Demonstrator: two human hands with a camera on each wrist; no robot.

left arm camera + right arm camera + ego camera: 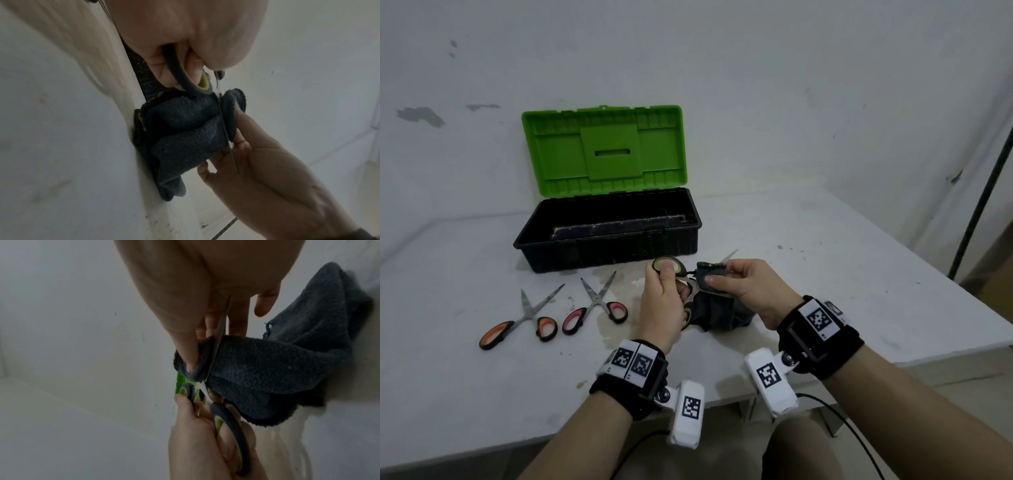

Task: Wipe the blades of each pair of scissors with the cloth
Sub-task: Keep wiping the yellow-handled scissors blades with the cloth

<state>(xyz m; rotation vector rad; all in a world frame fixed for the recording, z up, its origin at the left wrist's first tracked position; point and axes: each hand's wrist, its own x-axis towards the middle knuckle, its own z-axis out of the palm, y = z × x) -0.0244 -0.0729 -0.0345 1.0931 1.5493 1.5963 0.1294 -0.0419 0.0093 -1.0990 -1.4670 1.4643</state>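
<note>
The right grip (748, 291) pinches the dark cloth (714, 308) around one blade, thumb on the near face and fingers behind it; the left grip (662, 305) is clenched through the handle loops of the green-handled scissors (671, 266), holding them above the table (825, 274) in front of the toolbox (606, 229); the blade tip projects past the cloth toward the far right. To do this step well, keep the left grip steady so the blades do not swing; keep the cloth folded thick between skin and edge; draw the pinch from pivot toward tip, never against the cutting edge; then re-fold and treat the second blade. The right wrist view shows the blade (218, 344) running edge-on through the fold, thumb pressing the cloth near the pivot; the loose remainder of the cloth hangs down and appears to rest on the table. The scissors have dark loops with yellow-green lining and thin grey metal blades. Two more pairs lie open on the table to the left: orange-handled scissors (517, 325) and pink-handled scissors (595, 308); both probably await wiping.
</note>
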